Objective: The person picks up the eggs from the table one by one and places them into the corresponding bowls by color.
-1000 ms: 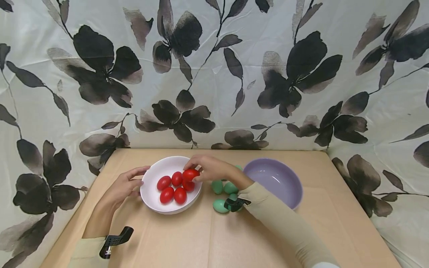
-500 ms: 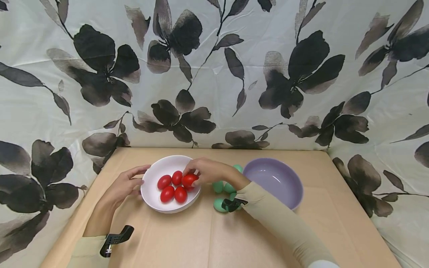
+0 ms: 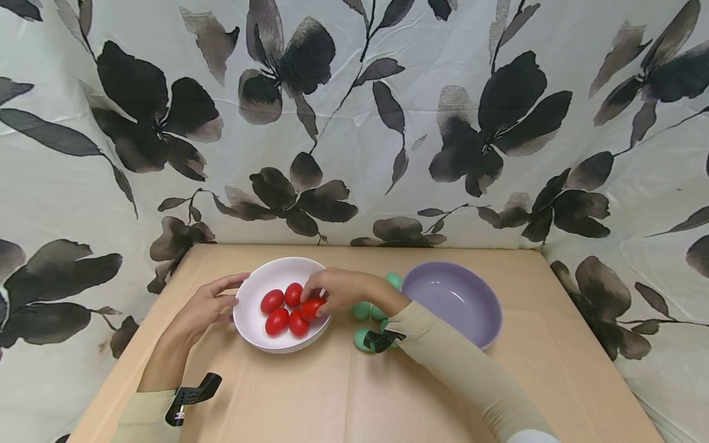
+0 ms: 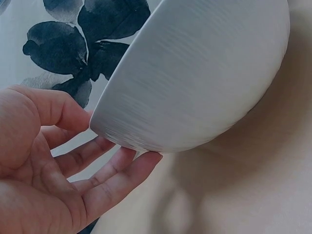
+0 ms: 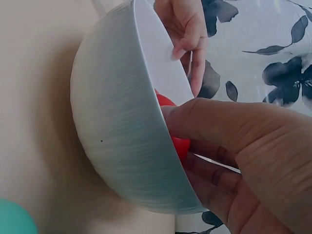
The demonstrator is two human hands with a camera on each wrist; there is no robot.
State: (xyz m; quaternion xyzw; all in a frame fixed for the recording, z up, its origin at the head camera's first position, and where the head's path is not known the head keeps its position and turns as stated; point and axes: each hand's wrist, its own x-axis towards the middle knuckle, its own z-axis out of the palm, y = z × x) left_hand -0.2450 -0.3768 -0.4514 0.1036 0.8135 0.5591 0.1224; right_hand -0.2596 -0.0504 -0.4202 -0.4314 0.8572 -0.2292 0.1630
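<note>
A white bowl (image 3: 255, 326) stands on the table at left of centre in the head view, with several red eggs (image 3: 277, 321) inside. My left hand (image 3: 206, 311) grips its left rim, thumb at the edge and fingers under the outer wall, as the left wrist view (image 4: 73, 161) shows. Over the bowl's right side, my right hand (image 3: 340, 289) pinches a red egg (image 3: 312, 308) between thumb and fingers. In the right wrist view that egg (image 5: 181, 146) is partly hidden behind the bowl's rim and the thumb.
Several green eggs (image 3: 362, 311) lie on the table (image 3: 310, 394) to the right of the white bowl, some hidden under the right wrist. A purple bowl (image 3: 454, 301) stands behind the right forearm. Floral fabric (image 3: 388, 154) hangs along the back and sides.
My right hand has moved the pinched red egg slightly down and toward the near side within the white bowl. My left hand keeps its place at the rim.
</note>
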